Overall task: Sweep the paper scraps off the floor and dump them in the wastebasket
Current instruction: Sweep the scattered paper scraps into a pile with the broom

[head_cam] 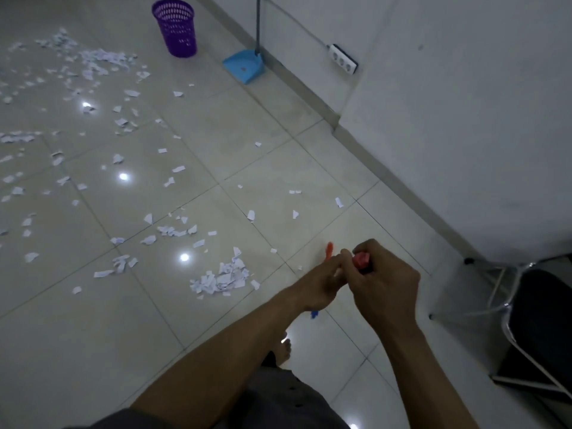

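Observation:
White paper scraps (pixel 93 61) lie scattered over the tiled floor, with a small heap (pixel 223 278) just left of my hands. The purple mesh wastebasket (pixel 175 29) stands upright at the far end near the wall. A blue dustpan (pixel 244 65) with a long grey handle leans against the wall beside it. My right hand (pixel 383 284) is closed around the red top of a broom handle (pixel 361 260), seen end-on. My left hand (pixel 322 283) touches the same handle just beside it. A blue bit (pixel 314 314) shows below my left wrist; the broom head is hidden.
A white wall with a skirting board runs along the right. A white power strip (pixel 342 58) with its cable lies by the wall. A dark rack with white legs (pixel 532 320) stands at the lower right. My bare foot (pixel 283 351) is on the tiles below my arms.

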